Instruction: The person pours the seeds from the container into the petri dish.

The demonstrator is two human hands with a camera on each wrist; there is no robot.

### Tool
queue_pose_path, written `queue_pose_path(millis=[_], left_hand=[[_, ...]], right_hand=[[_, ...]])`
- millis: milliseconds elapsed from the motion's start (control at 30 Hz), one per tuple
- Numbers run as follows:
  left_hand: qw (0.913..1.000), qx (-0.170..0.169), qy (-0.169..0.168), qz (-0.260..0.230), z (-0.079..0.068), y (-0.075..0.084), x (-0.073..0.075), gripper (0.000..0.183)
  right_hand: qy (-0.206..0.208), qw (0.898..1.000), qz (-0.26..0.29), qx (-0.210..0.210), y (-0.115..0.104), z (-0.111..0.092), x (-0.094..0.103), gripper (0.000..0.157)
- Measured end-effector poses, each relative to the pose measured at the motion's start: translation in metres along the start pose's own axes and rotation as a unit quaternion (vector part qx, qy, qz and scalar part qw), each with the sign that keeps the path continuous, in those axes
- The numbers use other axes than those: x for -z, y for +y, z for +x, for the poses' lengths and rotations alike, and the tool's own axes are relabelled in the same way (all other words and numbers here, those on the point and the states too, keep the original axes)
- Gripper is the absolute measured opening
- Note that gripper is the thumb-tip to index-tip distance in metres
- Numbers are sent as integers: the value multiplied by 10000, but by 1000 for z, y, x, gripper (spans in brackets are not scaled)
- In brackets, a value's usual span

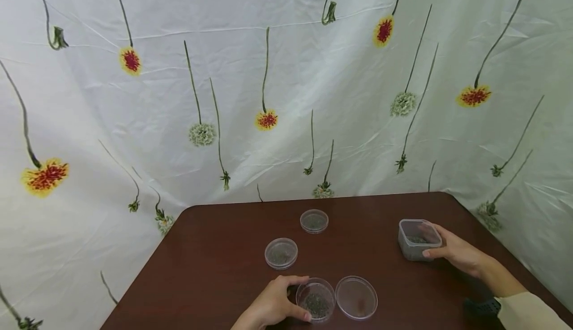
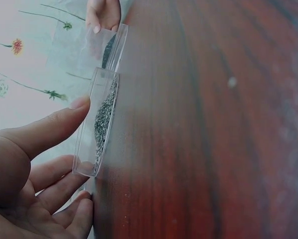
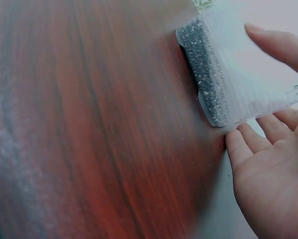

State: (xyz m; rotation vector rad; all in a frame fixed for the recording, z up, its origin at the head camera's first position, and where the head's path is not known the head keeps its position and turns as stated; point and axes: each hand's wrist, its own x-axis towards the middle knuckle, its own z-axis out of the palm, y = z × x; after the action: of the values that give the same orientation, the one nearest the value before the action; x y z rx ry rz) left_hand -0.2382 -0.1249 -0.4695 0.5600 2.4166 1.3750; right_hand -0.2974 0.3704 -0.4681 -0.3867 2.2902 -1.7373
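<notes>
At the front of the table, my left hand (image 1: 276, 301) grips a clear petri dish (image 1: 317, 306) between thumb and fingers. Dark grey granules (image 2: 104, 117) lie heaped inside the dish. An upturned clear lid or empty dish half (image 1: 356, 297) lies right beside it. Farther right, my right hand (image 1: 458, 254) holds a translucent rectangular plastic container (image 1: 418, 253) by its right side, thumb at the near wall and fingers around the far one. A layer of dark granules (image 3: 201, 62) covers the container's bottom, and its top has no lid.
Two more clear petri dishes, a nearer one (image 1: 281, 254) and a farther one (image 1: 314, 221), sit on the brown wooden table (image 1: 215, 270) beyond my left hand. A white flower-printed cloth (image 1: 286, 81) hangs behind the table's far edge.
</notes>
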Motion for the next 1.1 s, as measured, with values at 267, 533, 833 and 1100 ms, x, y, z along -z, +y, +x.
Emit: queue_pose_path(millis=[267, 533, 833, 1100], left_hand=[[10000, 0, -65, -8, 1, -1, 2, 74], [10000, -36, -85, -35, 3, 0, 3, 73], [9999, -37, -87, 95, 2, -1, 3, 74], [9998, -114, -154, 78, 2, -1, 3, 73]], right_hand=[[301, 9992, -76, 251, -11, 0, 2, 98], [498, 9961, -495, 539, -33, -3, 10, 94], [548, 9929, -662, 820, -53, -5, 13, 91], [480, 9923, -646, 939, -79, 2, 12, 92]])
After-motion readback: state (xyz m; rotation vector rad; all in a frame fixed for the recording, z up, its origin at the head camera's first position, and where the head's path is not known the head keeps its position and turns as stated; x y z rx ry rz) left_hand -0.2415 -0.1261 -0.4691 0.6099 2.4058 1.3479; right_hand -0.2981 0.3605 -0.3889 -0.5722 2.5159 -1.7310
